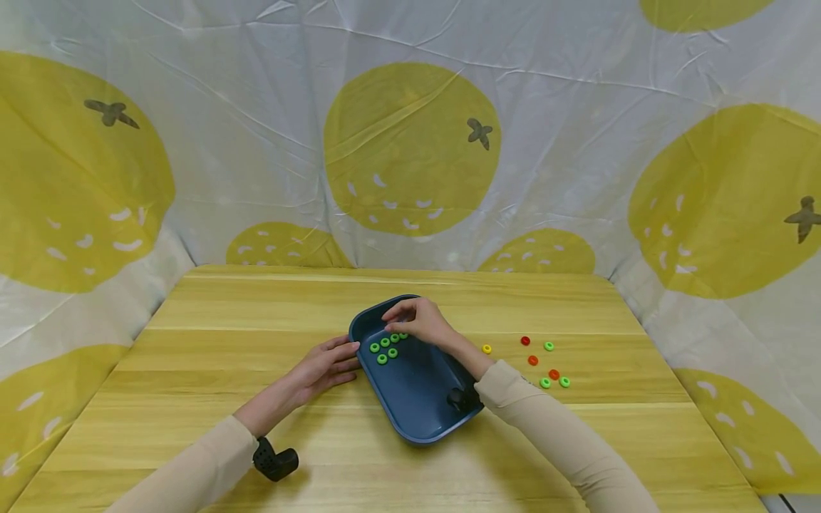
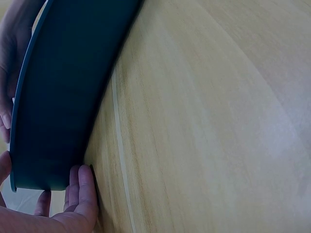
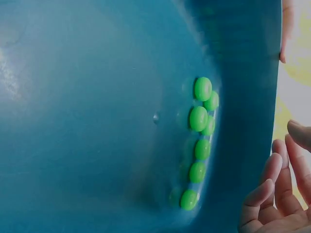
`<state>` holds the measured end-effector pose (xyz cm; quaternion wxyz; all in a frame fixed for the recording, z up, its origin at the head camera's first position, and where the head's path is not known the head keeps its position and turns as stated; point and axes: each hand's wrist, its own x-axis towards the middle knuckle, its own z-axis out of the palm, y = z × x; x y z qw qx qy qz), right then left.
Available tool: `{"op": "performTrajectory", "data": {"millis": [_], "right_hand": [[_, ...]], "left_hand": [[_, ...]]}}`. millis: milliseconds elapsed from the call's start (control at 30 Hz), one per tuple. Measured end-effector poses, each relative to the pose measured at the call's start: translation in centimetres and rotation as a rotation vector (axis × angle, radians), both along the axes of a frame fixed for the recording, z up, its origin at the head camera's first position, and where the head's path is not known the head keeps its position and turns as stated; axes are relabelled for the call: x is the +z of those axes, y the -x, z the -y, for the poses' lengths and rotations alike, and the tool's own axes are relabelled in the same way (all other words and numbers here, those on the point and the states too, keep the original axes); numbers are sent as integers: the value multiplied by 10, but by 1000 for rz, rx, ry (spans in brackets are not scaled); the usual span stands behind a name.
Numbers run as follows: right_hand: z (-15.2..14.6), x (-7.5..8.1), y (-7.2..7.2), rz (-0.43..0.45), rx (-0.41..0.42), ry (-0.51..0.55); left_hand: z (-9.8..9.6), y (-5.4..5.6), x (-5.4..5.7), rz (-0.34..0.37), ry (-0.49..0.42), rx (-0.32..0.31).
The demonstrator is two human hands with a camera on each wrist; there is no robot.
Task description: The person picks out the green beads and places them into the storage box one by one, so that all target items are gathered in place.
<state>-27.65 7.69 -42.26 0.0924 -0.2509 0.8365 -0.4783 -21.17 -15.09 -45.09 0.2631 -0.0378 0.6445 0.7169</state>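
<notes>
Seven green rings (image 3: pixel 198 118) line one end of the blue tray (image 1: pixel 417 399). I rest my left hand's (image 1: pixel 327 365) spread fingers against its wall, presumably for steadiness; my right hand (image 1: pixel 420 320) hovers inside, fingertips parted, visibly empty.

Counter (image 1: pixel 256 306): we see yellowish wood grain.
Cloth (image 1: pixel 256 135): whitish, behind and beside the counter.
Printed fruit (image 1: pixel 410 149): yellow, behind the counter.

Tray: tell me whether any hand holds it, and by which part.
The left hand holds the tray by its left side, near the far end.
</notes>
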Motion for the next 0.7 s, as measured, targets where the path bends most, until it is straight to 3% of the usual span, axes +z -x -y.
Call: {"op": "performTrajectory", "data": {"millis": [333,700], "right_hand": [[-19,15,0,64,-50,80],[-74,35,-4,105,-134,111]], "left_hand": [[1,0,0,-4,-5,10],[1,1,0,2,-4,4]]}}
